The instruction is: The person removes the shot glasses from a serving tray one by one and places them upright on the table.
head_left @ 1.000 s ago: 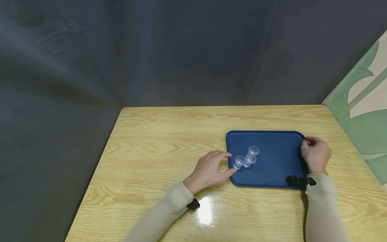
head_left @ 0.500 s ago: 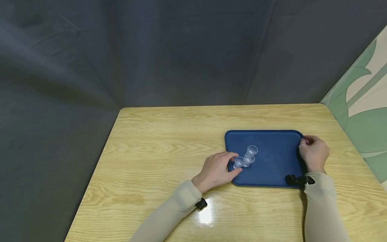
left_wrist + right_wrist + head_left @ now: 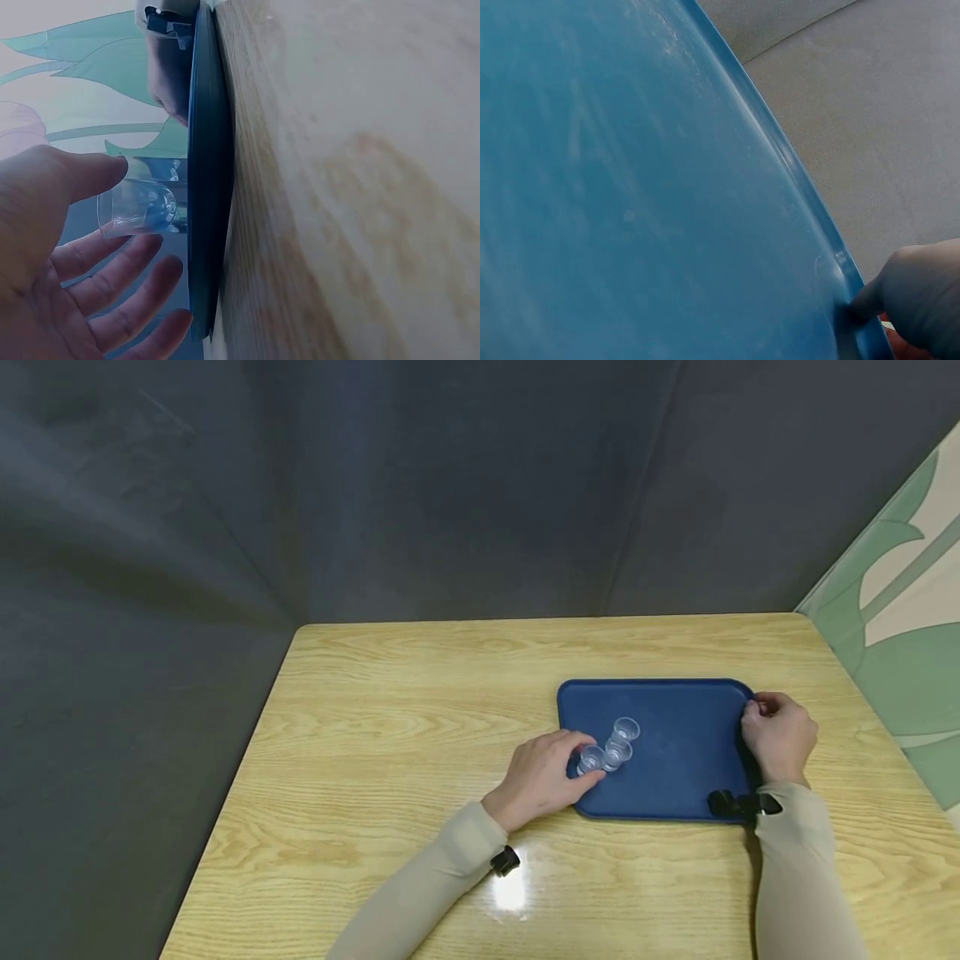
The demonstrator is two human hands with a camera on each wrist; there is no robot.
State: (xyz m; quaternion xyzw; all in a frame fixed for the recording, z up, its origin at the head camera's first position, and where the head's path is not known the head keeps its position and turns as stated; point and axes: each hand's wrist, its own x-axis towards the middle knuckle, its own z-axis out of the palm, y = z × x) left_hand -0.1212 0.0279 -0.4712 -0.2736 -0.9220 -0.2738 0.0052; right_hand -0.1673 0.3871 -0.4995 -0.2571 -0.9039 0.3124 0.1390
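Several small clear plastic cups stand close together on the left part of a blue tray (image 3: pixel 682 760). My left hand (image 3: pixel 536 781) reaches over the tray's left edge. Its thumb and index finger curve round the nearest cup (image 3: pixel 591 759) from both sides. In the left wrist view the thumb tip lies at that cup's side (image 3: pixel 142 206), with fingers spread below it. Beside it are a second cup (image 3: pixel 618 752) and a third cup (image 3: pixel 627 728). My right hand (image 3: pixel 782 735) pinches the tray's right rim, its thumb over the edge in the right wrist view.
The tray lies on a light wood-grain table (image 3: pixel 390 718). A dark curtain (image 3: pixel 480 485) hangs behind and to the left. At the right stands a green and cream leaf-patterned panel (image 3: pixel 907 635).
My left hand has moved right, over the tray's edge, and its thumb and index finger have come round the nearest cup. My right hand keeps its grip on the tray rim.
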